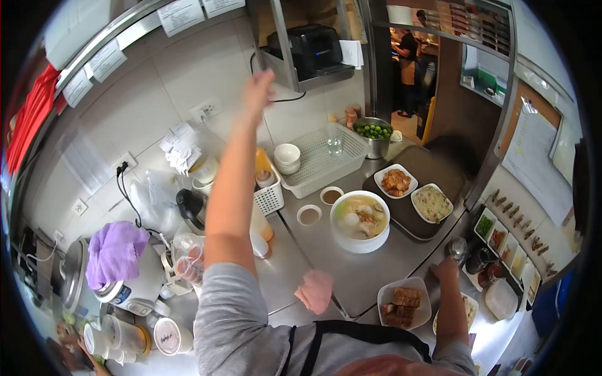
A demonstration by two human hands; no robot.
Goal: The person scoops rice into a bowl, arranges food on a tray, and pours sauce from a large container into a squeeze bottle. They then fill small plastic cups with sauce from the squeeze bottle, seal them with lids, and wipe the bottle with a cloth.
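My left hand point(258, 91) is raised high in front of the tiled wall, just below the black printer point(307, 50); it is blurred, and I cannot make out its fingers clearly. At the right, my right hand point(446, 269) rests by a small glass jar point(457, 249), its fingers partly hidden. Below that forearm lies a partly covered dish point(470, 308), and left of it a square white bowl point(386, 294) holds browned meat pieces. A large white soup bowl point(359, 244) stands mid-counter. Two sauce cups point(308, 215) sit to its left.
A brown tray point(417, 230) carries two square dishes. Behind are a white basket point(313, 185) and a metal pot of green limes point(375, 147). A pink cloth point(315, 291) lies near the front edge. Condiment containers point(501, 241) line the right; a rice cooker point(141, 282) stands left. A person point(407, 59) stands beyond the opening.
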